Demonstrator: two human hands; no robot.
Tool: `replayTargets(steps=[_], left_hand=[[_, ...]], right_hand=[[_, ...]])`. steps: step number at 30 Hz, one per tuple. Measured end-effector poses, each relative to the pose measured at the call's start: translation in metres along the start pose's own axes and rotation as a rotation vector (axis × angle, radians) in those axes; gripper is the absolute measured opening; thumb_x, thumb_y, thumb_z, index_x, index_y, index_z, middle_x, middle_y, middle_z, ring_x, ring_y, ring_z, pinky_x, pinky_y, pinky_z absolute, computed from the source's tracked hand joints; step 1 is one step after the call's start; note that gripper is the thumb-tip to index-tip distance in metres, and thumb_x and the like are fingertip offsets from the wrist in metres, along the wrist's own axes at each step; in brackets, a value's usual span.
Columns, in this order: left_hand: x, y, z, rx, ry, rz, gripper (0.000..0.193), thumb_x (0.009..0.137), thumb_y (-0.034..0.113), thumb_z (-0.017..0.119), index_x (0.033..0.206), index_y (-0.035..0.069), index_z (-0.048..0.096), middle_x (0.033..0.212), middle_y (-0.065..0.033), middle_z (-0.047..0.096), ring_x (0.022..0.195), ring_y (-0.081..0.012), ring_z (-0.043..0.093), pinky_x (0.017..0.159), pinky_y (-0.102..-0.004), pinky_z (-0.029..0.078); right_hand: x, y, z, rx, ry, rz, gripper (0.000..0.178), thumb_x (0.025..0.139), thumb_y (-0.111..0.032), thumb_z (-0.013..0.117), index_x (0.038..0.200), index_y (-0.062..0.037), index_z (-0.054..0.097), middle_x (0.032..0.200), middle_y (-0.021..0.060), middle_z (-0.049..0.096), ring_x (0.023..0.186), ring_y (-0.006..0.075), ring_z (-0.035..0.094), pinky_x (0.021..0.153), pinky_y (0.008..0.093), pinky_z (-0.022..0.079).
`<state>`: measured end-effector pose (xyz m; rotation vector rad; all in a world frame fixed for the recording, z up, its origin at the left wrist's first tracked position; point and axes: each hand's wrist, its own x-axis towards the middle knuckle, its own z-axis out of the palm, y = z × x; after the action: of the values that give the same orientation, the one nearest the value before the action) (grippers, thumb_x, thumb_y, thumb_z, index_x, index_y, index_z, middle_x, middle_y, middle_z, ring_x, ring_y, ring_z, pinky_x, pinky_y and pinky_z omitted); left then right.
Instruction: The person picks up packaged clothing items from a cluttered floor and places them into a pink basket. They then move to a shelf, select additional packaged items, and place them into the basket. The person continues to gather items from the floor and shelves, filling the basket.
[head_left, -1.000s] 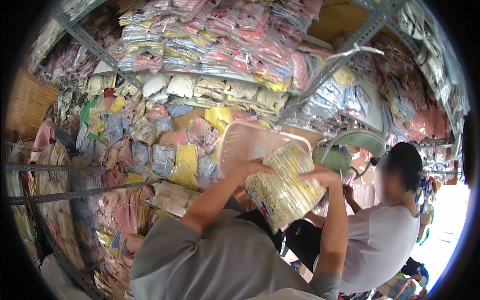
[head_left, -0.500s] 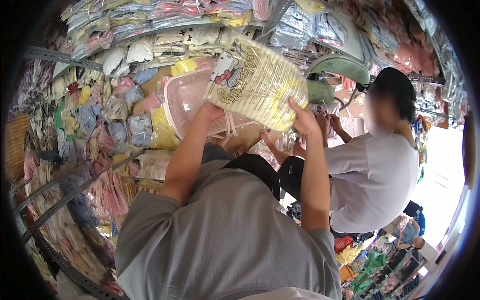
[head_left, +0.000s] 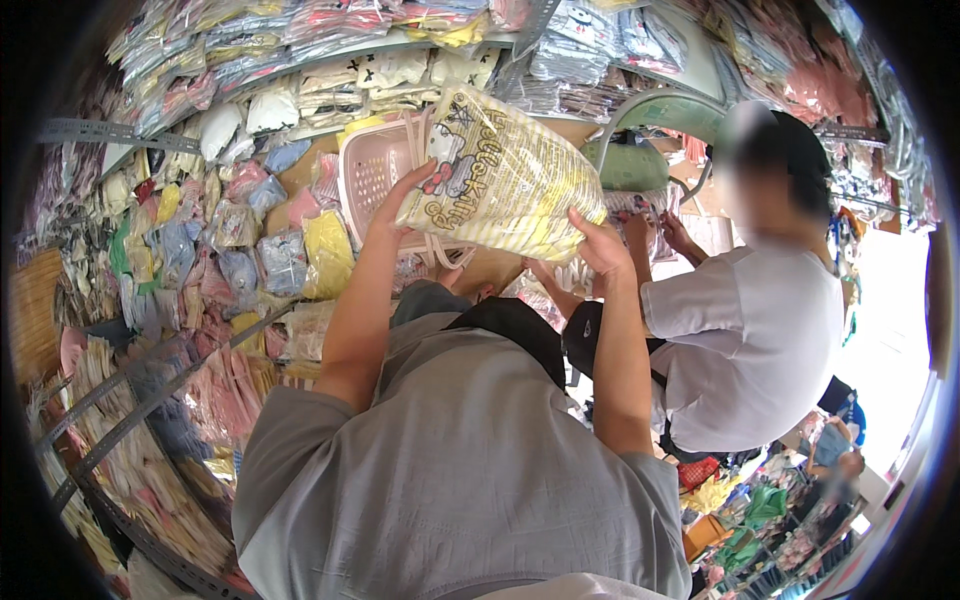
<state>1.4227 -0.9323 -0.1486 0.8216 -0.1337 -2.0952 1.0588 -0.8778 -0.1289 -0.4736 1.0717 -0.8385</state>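
Shelves (head_left: pixel 330 70) packed with bagged clothes now fill the upper view, and the yellow striped packet (head_left: pixel 505 180) has risen from chest height a second ago to just below them, in front of a pink plastic basket (head_left: pixel 368 175) that stands to the packet's left and behind it. That lift suggests the packet is being carried up toward the stacked goods. Both forearms reach upward; the left hand (head_left: pixel 400 200) is closed on the packet's left edge with thumb and fingers pinching it, and the right hand (head_left: pixel 600 245) grips its lower right corner from beneath. Right of the packet, a person in a white shirt (head_left: pixel 750 350) handles other goods.
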Motion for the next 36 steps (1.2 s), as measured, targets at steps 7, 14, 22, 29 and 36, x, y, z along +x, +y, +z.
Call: replayTargets(steps=[7, 14, 22, 29, 36], left_hand=[[0.014, 0.008, -0.006, 0.167, -0.056, -0.078, 0.047, 0.099, 0.032, 0.065, 0.129, -0.004, 0.058, 0.115, -0.0138, 0.07, 0.099, -0.0216, 0.07, 0.086, -0.0337, 0.059], [0.018, 0.002, 0.017, 0.136, -0.02, -0.071, 0.058, 0.101, 0.05, 0.055, 0.135, 0.003, 0.057, 0.117, -0.0124, 0.07, 0.096, -0.0228, 0.07, 0.087, -0.0366, 0.058], [0.013, 0.023, 0.01, 0.214, 0.062, -0.119, 0.076, 0.095, 0.065, 0.053, 0.137, 0.002, 0.055, 0.12, -0.0149, 0.069, 0.098, -0.0249, 0.069, 0.088, -0.0367, 0.057], [0.032, 0.019, 0.011, 0.303, 0.046, -0.208, 0.052, 0.098, 0.044, 0.064, 0.131, 0.004, 0.062, 0.113, -0.0088, 0.072, 0.092, -0.0185, 0.071, 0.082, -0.0313, 0.058], [0.064, 0.02, -0.032, 0.555, 0.051, -0.371, 0.047, 0.097, 0.047, 0.064, 0.122, 0.006, 0.065, 0.103, -0.0066, 0.072, 0.085, -0.0143, 0.07, 0.071, -0.0305, 0.057]], right_hand=[[-0.008, 0.004, 0.005, 0.187, 0.026, -0.024, 0.053, 0.098, -0.017, 0.068, 0.141, 0.0068, 0.048, 0.133, 0.0147, 0.062, 0.118, 0.0236, 0.063, 0.103, 0.0383, 0.048], [-0.014, 0.015, 0.026, 0.224, 0.164, -0.036, 0.053, 0.095, -0.011, 0.07, 0.139, 0.0053, 0.046, 0.131, 0.0168, 0.062, 0.117, 0.0269, 0.064, 0.098, 0.0413, 0.053], [-0.019, 0.028, 0.026, 0.281, 0.19, -0.136, 0.057, 0.091, -0.004, 0.072, 0.14, 0.0038, 0.045, 0.131, 0.0167, 0.062, 0.119, 0.0275, 0.063, 0.101, 0.0422, 0.052], [-0.032, 0.045, 0.04, 0.251, 0.25, -0.108, 0.056, 0.091, -0.014, 0.074, 0.139, 0.002, 0.05, 0.133, 0.0123, 0.063, 0.118, 0.0214, 0.062, 0.1, 0.0364, 0.05], [-0.065, 0.059, 0.04, -0.289, 0.535, -0.165, 0.058, 0.091, -0.023, 0.077, 0.136, 0.0036, 0.052, 0.126, 0.0131, 0.065, 0.108, 0.0195, 0.064, 0.094, 0.0353, 0.052]])
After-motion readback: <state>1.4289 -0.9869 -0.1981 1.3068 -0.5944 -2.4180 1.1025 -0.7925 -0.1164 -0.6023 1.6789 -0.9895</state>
